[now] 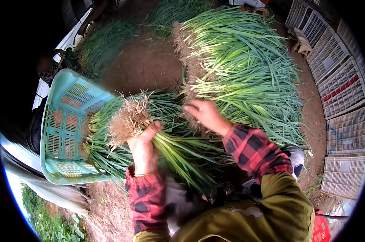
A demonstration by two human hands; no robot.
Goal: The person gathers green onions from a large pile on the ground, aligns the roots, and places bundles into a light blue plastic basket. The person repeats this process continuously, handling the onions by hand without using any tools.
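Observation:
My left hand [144,147] is wrapped round a bunch of leek-like greens [170,149], just below the roots. Its pale brown, tangled roots [130,119] point up and away, while the long leaves trail toward my lap at the right. My right hand [206,115] is apart from the bunch, by the root ends of a big heap of the same greens [239,76]. Its fingers are curled in a pinch; whatever is between them, if anything, I cannot make out. Left of my left hand, a turquoise plastic crate [49,129] lies tipped with its opening toward me, more greens partly inside it.
Stacked white slatted crates [329,60] line the right side. Brown soil [150,64] shows between the heaps, and more greens [106,44] lie at the far left. Another person [49,66] is at the left edge. A red crate [321,228] stands at the lower right.

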